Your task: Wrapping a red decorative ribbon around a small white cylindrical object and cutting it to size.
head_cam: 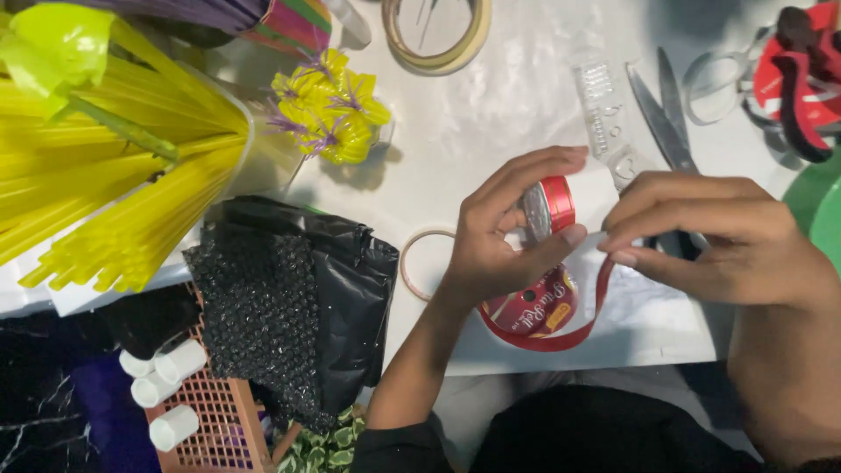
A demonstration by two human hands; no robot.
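While looping out toward the body from under the left hand (491, 245), hangs nearest of all: the red ribbon (561, 342), curved below both sets of fingers, coming from a flat red reel (530, 307) with a printed label that lies just under the left palm. Rises then on the right side up to the right hand (727, 241), whose fingers (618, 254) are closed tip against tip, seemingly pinched on the ribbon end.

Just above, wrapped by the left fingers (569, 235): a small red roll (547, 208) with a silver face, thumb under it, the other fingers curled over the top, firmly closed, no gap showing. Stands touching these fingers and just beside the right fingertips, lifted off the bench (491, 105).

Looks like the step of drawing ribbon out and bringing its end to the roll. Would call next for a steady pinch on the right and a still roll on the left, so that the ribbon stays flat and not twisted.

Beyond the right fingers: scissors (666, 114). Well apart, past the left fingers: a tape ring (438, 39).
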